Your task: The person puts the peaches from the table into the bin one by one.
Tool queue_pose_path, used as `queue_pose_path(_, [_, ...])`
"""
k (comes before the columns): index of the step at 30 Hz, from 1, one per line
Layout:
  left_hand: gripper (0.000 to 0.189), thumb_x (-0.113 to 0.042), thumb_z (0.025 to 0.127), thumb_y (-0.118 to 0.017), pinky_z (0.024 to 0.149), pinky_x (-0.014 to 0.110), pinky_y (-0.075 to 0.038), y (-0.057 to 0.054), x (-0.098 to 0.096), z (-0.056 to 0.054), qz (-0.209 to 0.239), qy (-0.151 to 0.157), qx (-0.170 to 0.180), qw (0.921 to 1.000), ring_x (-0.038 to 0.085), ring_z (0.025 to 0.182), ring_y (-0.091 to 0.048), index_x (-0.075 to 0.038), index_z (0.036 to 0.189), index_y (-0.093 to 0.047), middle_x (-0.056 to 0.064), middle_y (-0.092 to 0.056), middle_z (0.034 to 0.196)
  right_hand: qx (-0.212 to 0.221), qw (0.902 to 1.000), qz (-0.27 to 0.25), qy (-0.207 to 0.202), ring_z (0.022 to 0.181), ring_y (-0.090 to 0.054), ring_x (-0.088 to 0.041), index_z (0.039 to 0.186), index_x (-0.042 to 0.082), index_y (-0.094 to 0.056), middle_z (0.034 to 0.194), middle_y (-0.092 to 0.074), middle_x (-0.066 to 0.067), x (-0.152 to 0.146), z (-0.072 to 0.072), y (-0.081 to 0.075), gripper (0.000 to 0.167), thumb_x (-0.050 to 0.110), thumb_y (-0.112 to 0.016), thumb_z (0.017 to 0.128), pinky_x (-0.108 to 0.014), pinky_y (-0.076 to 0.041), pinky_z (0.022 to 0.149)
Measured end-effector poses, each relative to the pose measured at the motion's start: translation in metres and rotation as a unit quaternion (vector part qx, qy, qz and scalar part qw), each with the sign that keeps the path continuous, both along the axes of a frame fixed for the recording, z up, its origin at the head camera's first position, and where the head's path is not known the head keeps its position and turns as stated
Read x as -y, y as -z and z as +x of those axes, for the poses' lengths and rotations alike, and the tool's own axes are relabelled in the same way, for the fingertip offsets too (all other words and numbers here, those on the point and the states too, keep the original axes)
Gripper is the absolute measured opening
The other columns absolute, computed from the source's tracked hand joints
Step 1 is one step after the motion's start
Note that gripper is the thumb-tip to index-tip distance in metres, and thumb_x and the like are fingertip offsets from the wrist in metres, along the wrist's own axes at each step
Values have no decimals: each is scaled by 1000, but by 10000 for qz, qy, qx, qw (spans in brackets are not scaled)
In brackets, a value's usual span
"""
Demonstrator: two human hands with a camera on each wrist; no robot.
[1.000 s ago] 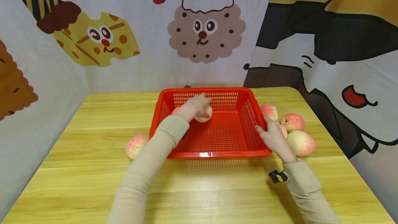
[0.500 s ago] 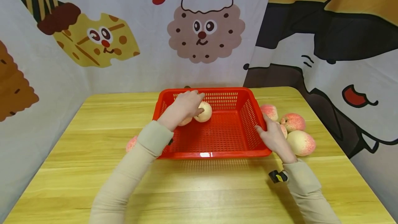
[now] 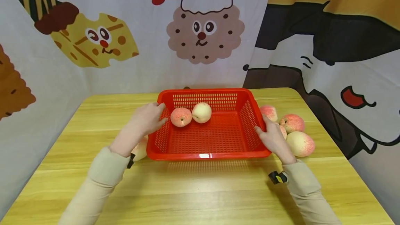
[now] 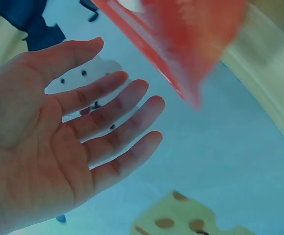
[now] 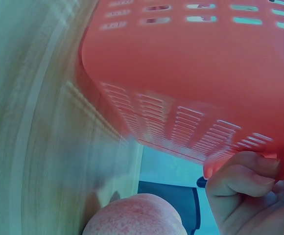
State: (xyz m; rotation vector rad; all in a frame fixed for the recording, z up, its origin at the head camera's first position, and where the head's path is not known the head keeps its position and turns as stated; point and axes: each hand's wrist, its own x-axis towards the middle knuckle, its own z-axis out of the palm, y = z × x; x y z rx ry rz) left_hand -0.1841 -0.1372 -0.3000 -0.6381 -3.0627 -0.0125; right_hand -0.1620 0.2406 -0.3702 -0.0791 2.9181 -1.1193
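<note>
A red plastic basket [image 3: 204,155] stands on the table with two peaches inside, one pink [image 3: 181,117] and one pale [image 3: 201,112]. My left hand [image 3: 145,118] is beside the basket's left rim, its fingers spread and loosely bent; the left wrist view shows the palm holding nothing. Below the left wrist, another peach [image 3: 140,148] lies outside the basket, partly hidden by the forearm. My right hand [image 3: 273,136] grips the right rim, and in the right wrist view the fingers [image 5: 247,181] curl over its edge.
Several peaches lie to the right of the basket, among them a pale one [image 3: 300,144] and a pink one [image 3: 292,123] close to the right hand. Behind the wooden table [image 3: 200,197] hangs a cloth [image 3: 125,75] printed with cartoon figures.
My left hand has let go of the pale peach inside the basket and moved left, out over the left rim. The right hand keeps its grip on the right rim.
</note>
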Motion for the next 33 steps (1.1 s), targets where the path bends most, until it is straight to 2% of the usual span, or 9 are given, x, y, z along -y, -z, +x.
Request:
queue_pose_path(3, [21, -14, 87, -61, 66, 45, -53, 4, 17, 8, 80, -132, 84, 9998, 34, 79, -63, 3, 99, -58, 18, -61, 85, -22, 10000, -13, -10, 85, -66, -33, 146, -5, -25, 116, -57, -34, 0, 1, -1, 57, 13, -47, 97, -37, -57, 64])
queue_pose_path(6, [16, -10, 86, -59, 64, 44, -53, 9, 32, 18, 95, -264, 341, 9990, 33, 79, -63, 2, 97, -59, 18, -61, 87, -48, 10000, -37, -32, 84, -67, -33, 146, -5, -26, 115, -57, -34, 0, 1, -1, 56, 12, -47, 97, -37, -57, 63])
queue_pose_path(8, [20, -11, 87, -58, 66, 43, -53, 14, 40, 22, 114, -312, 657, 9973, 32, 81, -62, 2, 102, -59, 19, -62, 93, -52, 10000, -52, -22, 83, -67, -33, 146, -5, -27, 115, -57, -34, 0, 1, 0, 56, 12, -47, 96, -37, -57, 63])
queue_pose_path(11, [28, -14, 89, -57, 71, 43, -52, 25, 49, 26, 329, -277, 1334, 9901, 29, 85, -62, 1, 112, -58, 20, -61, 104, -65, 10000, -34, -5, 82, -67, -33, 146, -5, -26, 115, -58, -34, -1, 1, 0, 57, 12, -47, 96, -37, -57, 63])
queue_pose_path(15, [45, -26, 91, -58, 87, 52, -50, 40, 56, 31, 594, -221, 2022, 9773, 39, 105, -58, 0, 127, -53, 26, -54, 124, -118, 9999, -17, -11, 81, -67, -33, 146, -5, -28, 114, -58, -34, -1, 1, 0, 56, 12, -48, 96, -37, -57, 62])
queue_pose_path(18, [60, -32, 86, -64, 95, 57, -45, 50, 58, 33, 593, -176, 2080, 9762, 47, 118, -51, -1, 135, -48, 28, -48, 133, -168, 9999, -4, -22, 81, -67, -32, 145, -5, -29, 113, -59, -34, -1, 1, 1, 56, 12, -48, 96, -37, -57, 62])
queue_pose_path(21, [66, -31, 79, -72, 94, 56, -46, 59, 59, 34, 626, -133, 1999, 9777, 46, 115, -52, -2, 134, -49, 26, -50, 130, -186, 9998, -6, -23, 81, -67, -32, 145, -5, -30, 113, -59, -33, -1, 1, 1, 55, 11, -48, 96, -37, -57, 63])
queue_pose_path(27, [62, -29, 67, -84, 86, 55, -50, 75, 58, 33, 625, -294, 1750, 9821, 40, 106, -53, -7, 119, -59, 17, -55, 117, -157, 9999, -23, -21, 82, -67, -33, 144, -6, -30, 113, -59, -33, -1, 1, 1, 54, 12, -48, 96, -37, -57, 63])
queue_pose_path(33, [53, -22, 62, -86, 78, 52, -51, 80, 58, 30, 629, -425, 1666, 9831, 37, 98, -52, -12, 107, -63, 14, -54, 107, -174, 9998, -12, -9, 83, -67, -33, 143, -6, -30, 112, -59, -33, -1, 0, 1, 53, 11, -48, 96, -37, -57, 63])
